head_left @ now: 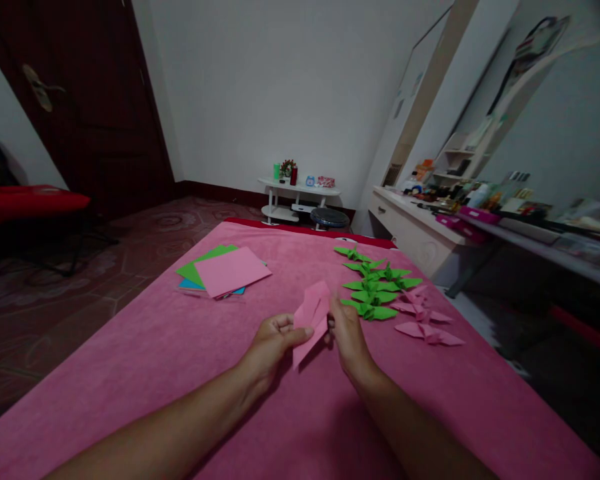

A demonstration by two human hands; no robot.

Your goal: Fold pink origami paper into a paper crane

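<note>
A partly folded pink sheet of origami paper (313, 313) is held up between both hands, over the middle of the pink-covered surface. My left hand (279, 340) pinches its left side, thumb lying on top of the paper. At the right edge, my right hand (346, 331) grips the sheet, its fingertips partly hidden behind it. Just right of the hands lie several green folded paper cranes (373, 297) in a column. Beside them rest several pink paper cranes (430, 333).
A loose stack of square paper, pink sheet (235, 270) on top with green and blue below, lies at the left on the pink cloth (145, 373). Beyond its far edge stand a white side table (300, 188) and a round stool (329, 218). A cluttered dresser (420, 223) is at right.
</note>
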